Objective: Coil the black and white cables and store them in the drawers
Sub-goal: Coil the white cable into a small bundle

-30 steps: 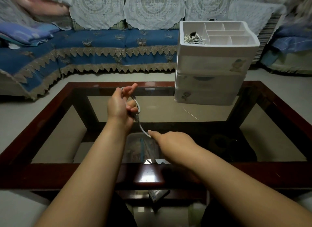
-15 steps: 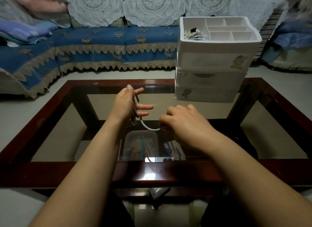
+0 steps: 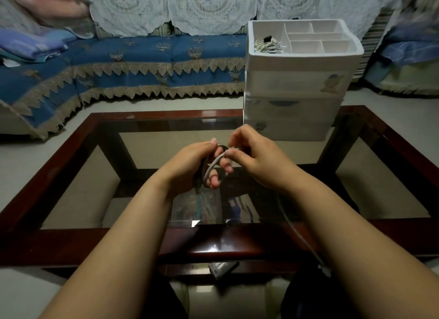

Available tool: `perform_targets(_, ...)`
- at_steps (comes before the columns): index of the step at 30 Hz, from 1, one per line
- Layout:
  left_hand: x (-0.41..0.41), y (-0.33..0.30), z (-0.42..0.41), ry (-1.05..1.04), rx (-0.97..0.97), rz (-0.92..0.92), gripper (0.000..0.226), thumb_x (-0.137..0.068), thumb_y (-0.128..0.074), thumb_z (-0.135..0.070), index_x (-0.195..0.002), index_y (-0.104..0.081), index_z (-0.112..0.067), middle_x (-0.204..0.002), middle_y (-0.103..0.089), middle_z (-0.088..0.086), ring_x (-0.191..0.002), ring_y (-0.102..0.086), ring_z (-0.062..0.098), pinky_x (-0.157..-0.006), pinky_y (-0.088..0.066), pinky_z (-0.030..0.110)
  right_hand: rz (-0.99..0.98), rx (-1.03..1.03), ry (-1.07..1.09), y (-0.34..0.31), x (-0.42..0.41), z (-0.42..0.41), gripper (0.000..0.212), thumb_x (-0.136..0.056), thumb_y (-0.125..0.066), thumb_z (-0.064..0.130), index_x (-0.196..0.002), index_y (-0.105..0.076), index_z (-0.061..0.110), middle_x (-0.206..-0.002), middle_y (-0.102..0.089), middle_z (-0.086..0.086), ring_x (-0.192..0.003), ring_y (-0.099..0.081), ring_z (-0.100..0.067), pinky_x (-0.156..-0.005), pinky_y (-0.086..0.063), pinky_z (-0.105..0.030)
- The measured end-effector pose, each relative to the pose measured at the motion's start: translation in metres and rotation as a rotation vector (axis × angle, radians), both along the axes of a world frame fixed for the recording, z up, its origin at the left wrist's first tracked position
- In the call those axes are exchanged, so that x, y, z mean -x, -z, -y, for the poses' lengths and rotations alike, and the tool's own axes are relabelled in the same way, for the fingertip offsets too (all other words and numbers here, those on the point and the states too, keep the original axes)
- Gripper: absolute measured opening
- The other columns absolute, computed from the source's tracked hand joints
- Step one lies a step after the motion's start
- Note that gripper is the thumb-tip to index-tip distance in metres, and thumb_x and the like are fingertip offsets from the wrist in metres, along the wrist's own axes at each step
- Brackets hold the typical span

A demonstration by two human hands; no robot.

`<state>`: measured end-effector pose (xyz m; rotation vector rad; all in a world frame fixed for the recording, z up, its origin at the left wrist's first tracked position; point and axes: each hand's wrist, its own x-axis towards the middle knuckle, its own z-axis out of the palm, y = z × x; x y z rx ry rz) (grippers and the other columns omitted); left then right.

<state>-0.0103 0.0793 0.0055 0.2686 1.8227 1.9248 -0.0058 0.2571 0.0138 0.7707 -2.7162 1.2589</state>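
Above the middle of the glass table, my left hand (image 3: 190,169) holds a small loop of the white cable (image 3: 212,167) wound round its fingers. My right hand (image 3: 254,157) pinches the same cable at the top of the loop, touching the left fingers. The cable's loose tail (image 3: 298,233) hangs down under my right forearm to a plug near my lap. The white drawer unit (image 3: 292,85) stands at the table's far right, its drawers closed. A coiled cable (image 3: 267,45) lies in the left compartment of its top tray. No black cable is clearly visible.
The glass table has a dark red wooden frame (image 3: 71,152). A clear box (image 3: 197,207) sits on the shelf under the glass. A blue covered sofa (image 3: 142,57) runs along the back, and a small dark item (image 3: 223,268) lies below the table's near edge.
My right hand has risen from the table to meet my left hand, carrying the cable up and over into another turn of the loop. My left fingers have curled round the coil.
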Motion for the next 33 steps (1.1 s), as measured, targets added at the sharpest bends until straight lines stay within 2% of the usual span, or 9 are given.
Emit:
perform_targets(7, 0.003, 0.006, -0.008, 0.110, -0.332, 0.284, 0.040, -0.098, -0.033, -0.041, -0.075, -0.049, -0.012, -0.043, -0.037, -0.006, -0.029, -0.030, 0.004, -0.031, -0.025, 0.015, 0.010, 0.108, 0.120, 0.010, 0.014, 0.001, 0.014, -0.091, -0.058, 0.031, -0.091, -0.051, 0.019, -0.092, -0.052, 0.004, -0.078, -0.050, -0.008, -0.068, -0.043, -0.024)
perform_targets(12, 0.003, 0.008, -0.005, 0.184, -0.397, 0.375, 0.041, -0.094, -0.039, -0.047, -0.068, -0.046, -0.016, -0.041, -0.036, -0.008, -0.027, -0.031, 0.002, -0.030, -0.023, 0.012, 0.279, 0.170, -0.030, 0.010, 0.022, -0.007, 0.023, -0.092, -0.055, 0.034, -0.112, -0.051, 0.023, -0.097, -0.066, -0.002, -0.093, -0.064, -0.015, -0.081, -0.052, -0.032)
perform_targets(14, 0.002, 0.008, -0.006, 0.163, -0.395, 0.387, 0.041, -0.096, -0.038, -0.044, -0.066, -0.044, -0.016, -0.040, -0.036, -0.008, -0.027, -0.031, 0.002, -0.030, -0.024, 0.012, 0.376, 0.181, -0.088, 0.012, 0.021, -0.007, 0.027, -0.094, -0.049, 0.037, -0.114, -0.054, 0.019, -0.089, -0.068, -0.004, -0.079, -0.066, -0.016, -0.068, -0.052, -0.033)
perform_targets(16, 0.002, 0.008, -0.009, 0.092, -0.376, 0.381, 0.041, -0.096, -0.039, -0.043, -0.065, -0.044, -0.017, -0.040, -0.036, -0.007, -0.026, -0.031, 0.002, -0.029, -0.024, 0.012, 0.356, 0.177, -0.064, 0.016, 0.020, -0.002, 0.034, -0.097, -0.044, 0.039, -0.104, -0.058, 0.009, -0.076, -0.061, -0.002, -0.064, -0.058, -0.012, -0.057, -0.046, -0.029)
perform_targets(20, 0.000, 0.005, -0.013, -0.047, -0.373, 0.359, 0.046, -0.094, -0.040, -0.047, -0.060, -0.042, -0.017, -0.038, -0.035, -0.008, -0.026, -0.030, 0.002, -0.030, -0.024, 0.012, 0.227, 0.142, 0.024, 0.026, 0.021, 0.015, 0.047, -0.098, -0.037, 0.043, -0.101, -0.058, 0.001, -0.078, -0.060, -0.008, -0.069, -0.059, -0.019, -0.064, -0.048, -0.039)
perform_targets(24, 0.002, 0.006, -0.016, -0.177, -0.243, 0.263, 0.048, -0.099, -0.040, -0.042, -0.057, -0.042, -0.019, -0.040, -0.033, -0.007, -0.028, -0.029, 0.004, -0.030, -0.025, 0.015, 0.186, 0.263, 0.133, 0.034, 0.022, 0.025, 0.045, -0.097, -0.043, 0.042, -0.090, -0.057, -0.001, -0.064, -0.049, -0.003, -0.054, -0.050, -0.016, -0.056, -0.042, -0.038)
perform_targets(26, 0.002, 0.005, -0.017, -0.175, -0.275, 0.264, 0.047, -0.099, -0.040, -0.043, -0.058, -0.043, -0.019, -0.040, -0.033, -0.008, -0.028, -0.029, 0.003, -0.029, -0.024, 0.014, 0.188, 0.325, 0.139, 0.035, 0.023, 0.028, 0.048, -0.097, -0.043, 0.043, -0.090, -0.059, -0.002, -0.061, -0.047, -0.001, -0.053, -0.044, -0.013, -0.055, -0.037, -0.035)
perform_targets(30, -0.002, 0.001, -0.014, -0.056, -0.425, 0.298, 0.045, -0.095, -0.039, -0.051, -0.071, -0.050, -0.015, -0.044, -0.039, -0.008, -0.029, -0.031, 0.001, -0.030, -0.024, 0.011, 0.338, 0.474, 0.078, 0.032, 0.022, 0.024, 0.048, -0.095, -0.040, 0.048, -0.089, -0.061, 0.006, -0.060, -0.050, -0.002, -0.048, -0.047, -0.010, -0.047, -0.038, -0.023)
perform_targets(33, -0.003, 0.001, -0.011, -0.083, -0.572, 0.302, 0.040, -0.098, -0.038, -0.042, -0.078, -0.054, -0.011, -0.057, -0.051, -0.004, -0.029, -0.034, 0.002, -0.030, -0.029, 0.010, 0.544, 0.520, 0.089, 0.031, 0.022, 0.019, 0.057, -0.093, -0.029, 0.060, -0.090, -0.061, 0.012, -0.068, -0.060, -0.006, -0.058, -0.059, -0.020, -0.055, -0.048, -0.027)
